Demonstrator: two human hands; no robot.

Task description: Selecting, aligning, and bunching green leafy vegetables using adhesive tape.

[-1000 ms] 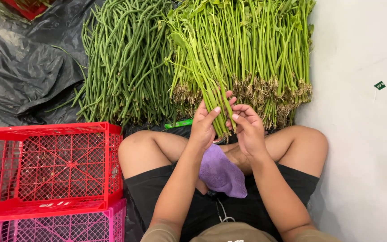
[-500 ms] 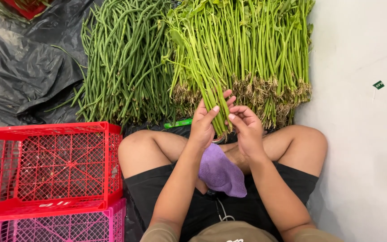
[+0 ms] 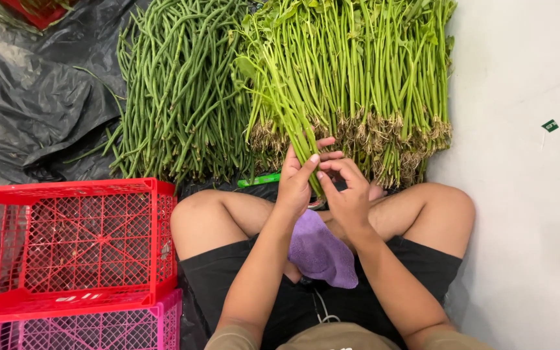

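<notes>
I sit cross-legged on the floor. My left hand (image 3: 295, 178) and my right hand (image 3: 347, 189) meet in front of me, both gripping the root end of a small bunch of green stalks (image 3: 288, 110) that leans up and to the left. Just beyond the hands lies a large pile of the same leafy green stalks (image 3: 371, 78) with roots toward me. A purple cloth (image 3: 319, 251) rests in my lap under my wrists.
A heap of long green beans (image 3: 176, 97) lies left of the stalks on black plastic sheeting (image 3: 34, 97). A red crate (image 3: 66, 240) stacked on a pink crate (image 3: 79, 330) stands by my left knee. A white wall (image 3: 526, 194) is at right.
My right hand's fingers have shifted slightly along the stalk ends; the bunch and left hand stay nearly in place.
</notes>
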